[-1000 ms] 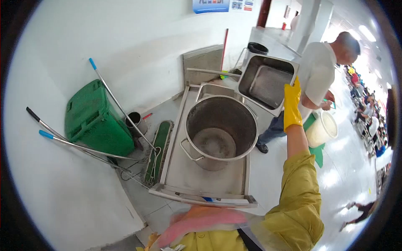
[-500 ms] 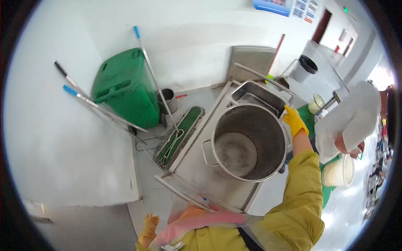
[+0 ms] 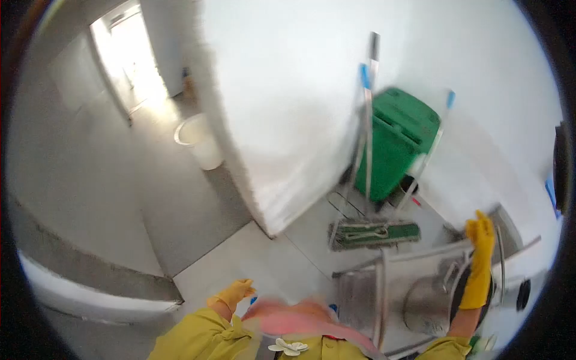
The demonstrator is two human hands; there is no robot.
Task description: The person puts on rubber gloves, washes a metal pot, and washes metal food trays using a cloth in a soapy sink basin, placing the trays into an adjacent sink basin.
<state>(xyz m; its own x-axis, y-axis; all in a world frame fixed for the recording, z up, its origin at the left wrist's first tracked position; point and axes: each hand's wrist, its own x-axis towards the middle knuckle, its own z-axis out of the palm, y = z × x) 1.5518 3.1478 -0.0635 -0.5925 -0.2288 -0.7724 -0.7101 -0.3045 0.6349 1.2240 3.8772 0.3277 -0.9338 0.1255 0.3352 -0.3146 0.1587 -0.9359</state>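
My right hand (image 3: 480, 231), in a long yellow rubber glove, is raised with its fingers apart and nothing visible in it. Its glove cuff and my forearm cover part of a large metal stockpot (image 3: 427, 305). The pot stands on a stainless steel cart (image 3: 393, 282) at the lower right, and its dark mouth shows on both sides of the glove. Low in the middle, my left hand (image 3: 233, 294), also gloved in yellow, hangs before my body with loosely bent fingers and holds nothing. It is apart from the cart.
A flat mop (image 3: 375, 234) lies on the floor beyond the cart. Long handles lean near a green wheeled bin (image 3: 399, 141). A white wall corner (image 3: 270, 222) juts out ahead. To its left is a passage with a white bucket (image 3: 204, 144) and a bright doorway (image 3: 129, 60).
The view has swung left, so the cart and pot now sit at the lower right. My right hand has come off the pot and tray area. The passage has come into view.
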